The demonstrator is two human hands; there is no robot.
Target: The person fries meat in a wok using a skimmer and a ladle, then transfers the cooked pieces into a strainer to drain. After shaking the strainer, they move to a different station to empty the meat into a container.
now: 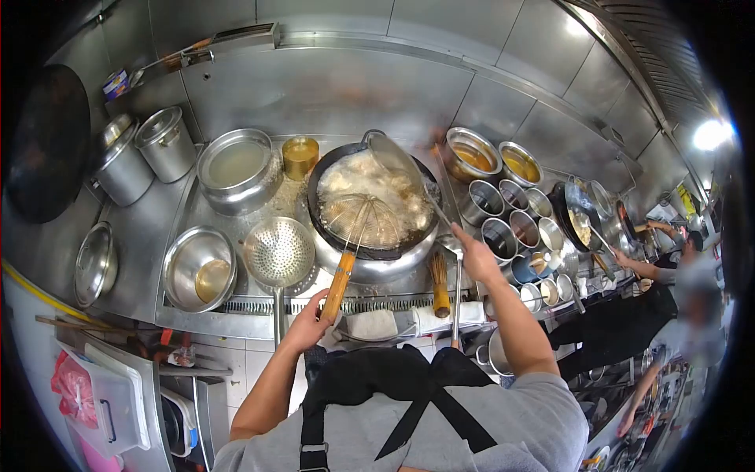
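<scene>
Left hand (308, 324): I see it closed around the wooden handle of the skimmer (363, 222), low at the front edge of the stove.
Skimmer: its wire basket lies inside the wok (370, 263), over the frying food (355, 175), and the handle slopes down toward me.
Right hand (475, 259): fingers wrapped round the long metal handle of the ladle (391, 154), just right of the wok.
Ladle: the bowl is raised above the far side of the wok, tilted and a little blurred; I cannot tell what it carries.
Wok: centre of the stove, full of pale food in bubbling oil.
Strainer (278, 252): a perforated round one, resting just left of the wok with its handle pointing toward me.
Bowl (198, 269): steel, left of the strainer, with a little yellowish liquid in it.
Pot (236, 171): behind the bowl, holding cloudy liquid; a small golden tin (300, 156) stands beside it.
Stockpots (145, 157): two lidded ones at the far left.
Tubs (515, 212): a cluster of steel containers right of the wok, some with sauces.
Brush (440, 282): bamboo, upright at the front rail between the two hands.
Cloths (409, 321): folded white, along the front edge.
Co-worker (668, 307): on the far right, hands at another wok.
</scene>
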